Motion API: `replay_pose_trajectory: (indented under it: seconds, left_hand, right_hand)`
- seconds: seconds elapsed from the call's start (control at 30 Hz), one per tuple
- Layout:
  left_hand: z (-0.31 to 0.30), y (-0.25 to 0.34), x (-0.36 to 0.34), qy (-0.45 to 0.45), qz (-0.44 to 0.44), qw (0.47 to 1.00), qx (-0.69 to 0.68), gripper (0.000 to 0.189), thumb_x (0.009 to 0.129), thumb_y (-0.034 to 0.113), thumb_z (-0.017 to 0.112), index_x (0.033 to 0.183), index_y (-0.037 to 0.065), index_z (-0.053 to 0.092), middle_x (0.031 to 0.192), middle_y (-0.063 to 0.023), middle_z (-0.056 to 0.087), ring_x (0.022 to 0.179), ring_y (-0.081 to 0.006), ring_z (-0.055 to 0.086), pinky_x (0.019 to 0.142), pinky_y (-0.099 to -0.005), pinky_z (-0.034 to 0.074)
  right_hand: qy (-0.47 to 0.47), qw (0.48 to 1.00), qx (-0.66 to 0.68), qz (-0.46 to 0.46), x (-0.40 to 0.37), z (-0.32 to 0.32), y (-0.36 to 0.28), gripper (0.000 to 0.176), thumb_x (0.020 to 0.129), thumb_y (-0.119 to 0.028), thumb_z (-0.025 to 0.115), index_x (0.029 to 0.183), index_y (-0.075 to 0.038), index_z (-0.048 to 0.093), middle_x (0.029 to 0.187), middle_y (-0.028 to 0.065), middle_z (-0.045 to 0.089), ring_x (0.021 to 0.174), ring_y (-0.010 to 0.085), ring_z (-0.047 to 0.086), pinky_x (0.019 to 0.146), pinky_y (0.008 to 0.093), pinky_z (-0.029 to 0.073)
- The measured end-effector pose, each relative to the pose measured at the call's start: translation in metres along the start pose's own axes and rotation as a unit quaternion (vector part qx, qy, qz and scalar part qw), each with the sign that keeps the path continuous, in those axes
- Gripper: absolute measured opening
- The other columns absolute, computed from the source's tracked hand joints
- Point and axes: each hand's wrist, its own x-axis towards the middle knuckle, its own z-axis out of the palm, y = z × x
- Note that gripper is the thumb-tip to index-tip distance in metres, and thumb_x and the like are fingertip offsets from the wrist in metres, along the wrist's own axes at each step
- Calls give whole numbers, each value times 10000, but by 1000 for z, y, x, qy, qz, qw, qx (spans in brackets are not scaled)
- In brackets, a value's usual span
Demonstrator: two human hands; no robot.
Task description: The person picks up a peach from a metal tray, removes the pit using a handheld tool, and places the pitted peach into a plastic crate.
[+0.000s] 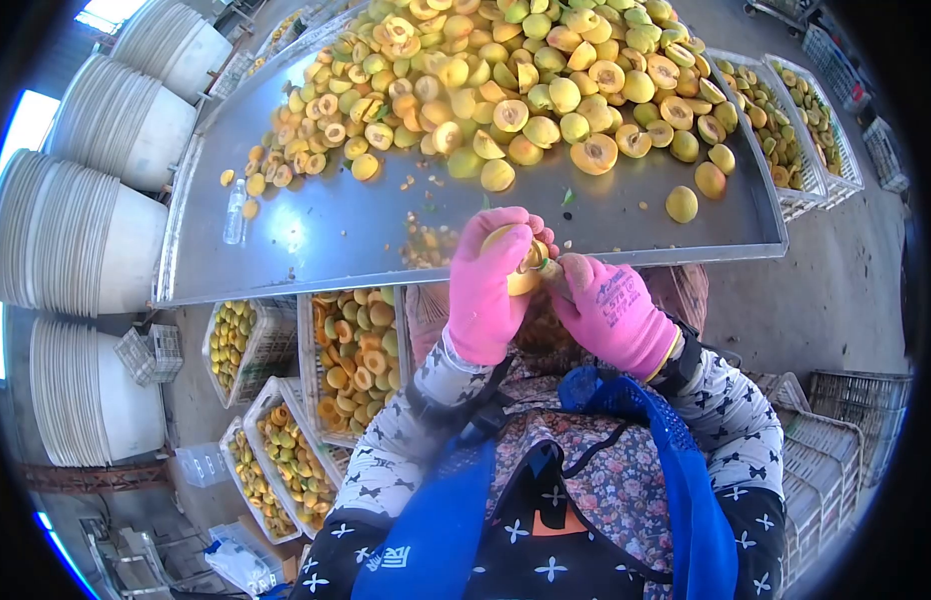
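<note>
My left hand [491, 285], in a pink glove, is closed around a cut yellow peach [523, 283] just past the table's near edge. My right hand [618, 312], also gloved in pink, grips a short-handled hand tool [554, 277] whose tip meets the cut face of the peach. The tool's working end is mostly hidden by fruit and fingers. Beyond both hands, a large heap of whole and halved yellow peaches [596, 155] covers the far part of the metal table [336, 235]. Loose pits and scraps [426, 243] lie on the metal near my left hand.
A clear plastic bottle [235, 212] lies at the table's left. Crates of peach halves [358, 350] stand below the near edge, with more crates [771, 120] at the right end. Stacked white tubs [81, 235] line the left side; stacked crates [821, 460] stand at lower right.
</note>
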Motion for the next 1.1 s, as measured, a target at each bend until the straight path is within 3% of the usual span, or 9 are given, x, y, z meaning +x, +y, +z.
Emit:
replay_pose_trajectory:
  seconds: [0.17,0.4,0.5,0.6,0.7,0.8,0.9,1.0,1.1]
  left_hand:
    - [4,-6,1,35,56,998,13,189,917,65,614,1101,39,581,1032,-121,635,942,-266,636,855,-418,548]
    - [5,-1,8,81,93,990,67,290,999,280,562,1075,1,585,1007,-150,656,898,-267,667,788,-412,579]
    - [0,-1,9,75,108,986,101,398,1015,379,526,1062,-11,595,964,-161,669,833,-272,685,749,-411,588]
    - [-18,13,14,-18,-55,995,84,400,1013,374,535,1029,-17,614,912,-158,678,790,-264,690,710,-386,596]
    - [-9,12,9,25,-29,991,125,390,1011,358,548,1000,-23,626,897,-153,686,773,-251,691,675,-355,597]
    - [-6,-3,7,80,99,973,194,366,1011,337,555,977,-18,635,901,-148,692,775,-227,691,655,-335,594]
    - [-17,2,10,47,-4,982,184,354,1016,324,549,978,-16,638,912,-140,696,776,-210,690,657,-323,592]
    - [-9,-16,6,97,163,947,259,350,1022,318,538,978,-16,633,912,-132,695,772,-200,683,655,-312,585]
    - [-14,-13,7,88,94,969,212,338,1020,306,543,979,-20,621,911,-129,692,766,-192,672,658,-303,576]
  right_hand:
    - [-51,975,177,124,-5,10,-26,260,850,-114,656,1066,-17,549,805,162,605,751,373,637,616,470,495]
    - [25,951,308,29,2,18,-28,242,834,-113,672,981,-14,506,746,173,566,683,390,596,584,454,445]
    - [-23,935,338,105,-3,26,-30,252,832,-123,677,977,-8,507,726,148,563,663,355,592,585,428,438]
    - [-58,923,371,84,-4,17,-21,220,850,-131,667,963,-23,511,687,84,558,568,257,575,524,368,437]
    - [-186,813,489,254,1,7,-26,270,865,-171,687,1020,-13,531,700,130,578,554,252,581,529,381,462]
    - [-227,699,586,340,7,-5,-36,245,870,-178,677,995,-18,540,693,86,577,508,160,547,479,340,442]
    - [-253,675,605,339,4,-8,-30,206,880,-175,647,989,-33,545,701,26,570,508,102,540,445,279,410]
    - [-183,796,497,293,-4,15,-34,148,873,-116,616,957,-52,512,666,23,531,467,108,508,403,259,385]
    - [-229,711,574,334,1,4,-34,146,871,-118,618,949,-59,510,667,25,533,472,114,511,410,266,392]
